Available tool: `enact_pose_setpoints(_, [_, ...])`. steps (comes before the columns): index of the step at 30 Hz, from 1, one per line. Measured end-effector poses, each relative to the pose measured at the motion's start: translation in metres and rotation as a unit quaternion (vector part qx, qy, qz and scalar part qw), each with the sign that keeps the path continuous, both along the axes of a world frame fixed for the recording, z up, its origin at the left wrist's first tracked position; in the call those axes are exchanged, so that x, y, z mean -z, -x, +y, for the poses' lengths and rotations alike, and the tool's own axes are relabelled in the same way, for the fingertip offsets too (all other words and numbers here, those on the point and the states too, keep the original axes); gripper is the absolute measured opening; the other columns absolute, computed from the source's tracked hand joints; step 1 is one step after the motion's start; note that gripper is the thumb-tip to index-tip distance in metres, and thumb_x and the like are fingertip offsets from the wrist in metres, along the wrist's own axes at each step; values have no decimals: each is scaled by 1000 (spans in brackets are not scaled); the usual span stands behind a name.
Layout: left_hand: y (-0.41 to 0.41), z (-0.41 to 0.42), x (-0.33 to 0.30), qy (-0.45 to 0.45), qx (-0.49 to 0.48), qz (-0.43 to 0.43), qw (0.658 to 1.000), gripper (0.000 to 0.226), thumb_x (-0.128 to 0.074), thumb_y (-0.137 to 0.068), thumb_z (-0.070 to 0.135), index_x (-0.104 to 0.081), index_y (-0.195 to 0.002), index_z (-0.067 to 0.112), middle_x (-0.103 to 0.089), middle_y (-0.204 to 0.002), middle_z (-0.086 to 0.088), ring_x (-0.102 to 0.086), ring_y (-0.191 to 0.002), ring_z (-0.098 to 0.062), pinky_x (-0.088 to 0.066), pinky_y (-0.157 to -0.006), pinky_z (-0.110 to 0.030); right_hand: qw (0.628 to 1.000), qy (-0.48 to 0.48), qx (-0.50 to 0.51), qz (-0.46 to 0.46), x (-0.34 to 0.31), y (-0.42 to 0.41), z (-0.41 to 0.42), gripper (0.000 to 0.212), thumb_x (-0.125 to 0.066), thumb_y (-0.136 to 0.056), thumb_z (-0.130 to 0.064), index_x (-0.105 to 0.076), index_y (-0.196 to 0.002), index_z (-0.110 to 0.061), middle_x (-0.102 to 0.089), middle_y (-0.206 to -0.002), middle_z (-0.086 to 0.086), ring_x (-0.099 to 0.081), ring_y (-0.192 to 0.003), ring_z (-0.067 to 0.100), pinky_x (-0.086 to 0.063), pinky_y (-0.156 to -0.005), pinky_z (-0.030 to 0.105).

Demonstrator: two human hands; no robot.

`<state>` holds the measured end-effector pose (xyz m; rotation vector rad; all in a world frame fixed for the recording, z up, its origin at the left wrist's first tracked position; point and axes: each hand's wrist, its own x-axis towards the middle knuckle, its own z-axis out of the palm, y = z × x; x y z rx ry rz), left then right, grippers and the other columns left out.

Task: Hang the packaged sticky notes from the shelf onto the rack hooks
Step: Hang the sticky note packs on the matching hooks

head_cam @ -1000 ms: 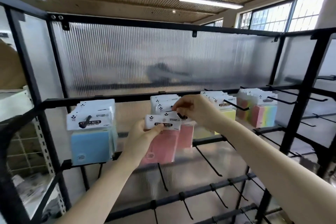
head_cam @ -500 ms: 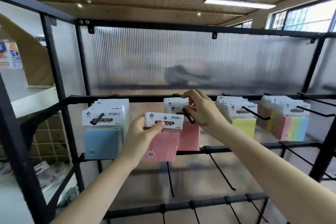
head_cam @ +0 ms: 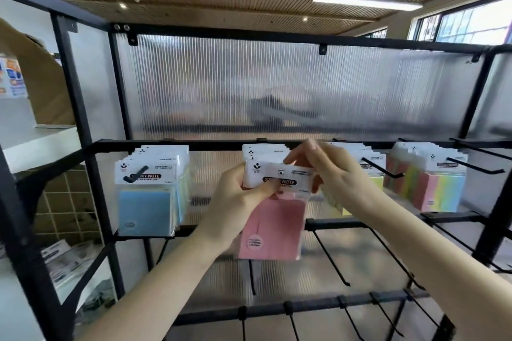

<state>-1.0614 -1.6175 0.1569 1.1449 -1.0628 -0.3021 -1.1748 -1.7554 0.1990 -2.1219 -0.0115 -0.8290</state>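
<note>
**Pink pack brought up to its hook**

Since half a second ago you've lifted the pink sticky-note pack with the white header card from below and left of the hook up against the pink packs already hanging, and your right hand has shifted from the hook onto the header.

Your left hand grips the pack at its left side, thumb curled across the front of the card near the printed label. Your right hand pinches the card's top right edge, fingertips together on it. The pack sits in front of the middle-left stack on the black metal rack, between the blue packs on their hook and the yellow packs.

You look to be lining the hang hole up with the hook, though the hook tip is hidden behind the card and your fingers, so whether it has entered can't be told.

Risks from here, as a judgement: working blind, you could push the card against the tip instead of through the hole and crease or tear the header. Let go before the hole is seated and the pack would fall through the bare lower hooks. Pressing hard could also nudge the hung packs backward.
</note>
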Motion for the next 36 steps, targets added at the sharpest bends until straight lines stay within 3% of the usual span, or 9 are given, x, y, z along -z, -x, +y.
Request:
enact_pose_setpoints(5, [5,-11,8,-12,6,-12,1000,18,-61,-89,7,-67,-105,10,-73,-99,-5,-68,-94,-19,-55,-79,-25,995,73,53,42,12,4,-2,10,-63,-89,-26,-65,-81,-21,-59,-60,-16,-53,-51,-3,-40,-52,10])
enact_pose_setpoints(12, [2,-13,17,-51,-4,-19,998,12,-60,-91,17,-64,-96,28,-67,-70,20,-64,-76,3,-44,-67,-7,997,28,54,48,23,-2,-3,11,-67,-87,-22,-62,-79,-27,-65,-68,-6,-54,-55,1,-44,-53,14])
enact_pose_setpoints(16, [1,-11,16,-41,-16,-19,999,29,-56,-87,38,-67,-106,20,-73,-97,3,-67,-96,-14,-52,-82,-22,999,11,43,23,24,-3,-1,13,-68,-86,-21,-61,-76,-23,-57,-57,-12,-47,-50,0,-39,-50,12])
enact_pose_setpoints(22, [-2,-16,12,-38,-61,-54,996,43,-56,-84,54,-69,-95,15,-58,-72,-28,-52,-63,-33,-43,-64,-44,999,7,42,16,22,-5,-3,12,-70,-85,-20,-60,-77,-20,-60,-59,-16,-52,-53,-4,-40,-53,10])
enact_pose_setpoints(26, [-1,-16,10,-33,-94,-113,989,29,-52,-87,44,-69,-72,26,-42,-47,9,-40,-48,-1,-36,-56,-16,996,61,70,11,21,-6,-5,13,-70,-84,-22,-60,-77,-25,-60,-64,-11,-51,-56,-3,-39,-57,10])
enact_pose_setpoints(30, [-1,-13,7,-36,-154,-195,968,16,-49,-89,40,-63,-93,33,-55,-57,26,-52,-61,13,-38,-66,-3,998,41,54,8,20,-9,-8,11,-67,-87,-21,-62,-77,-24,-63,-68,-7,-55,-62,8,-43,-59,19])
enact_pose_setpoints(33, [-3,-13,9,-44,-189,-198,961,9,-52,-85,44,-58,-87,37,-44,-53,19,-55,-62,4,-41,-61,-8,997,46,67,4,23,-12,-9,13,-68,-87,-17,-63,-77,-23,-67,-71,-2,-62,-67,13,-47,-62,20])
enact_pose_setpoints(35, [-7,-16,14,-64,-229,-211,948,22,-57,-86,44,-65,-92,24,-65,-82,-4,-57,-61,-12,-42,-57,-26,992,76,102,4,26,-17,-11,17,-68,-86,-16,-61,-76,-27,-64,-68,-12,-60,-65,-2,-43,-60,10])
enact_pose_setpoints(36, [-11,-19,17,-80,-256,-225,937,30,-58,-87,45,-66,-94,18,-64,-69,-5,-56,-59,-17,-41,-56,-29,988,94,121,7,27,-20,-12,17,-68,-86,-17,-60,-77,-28,-62,-67,-17,-58,-65,-6,-42,-61,9])
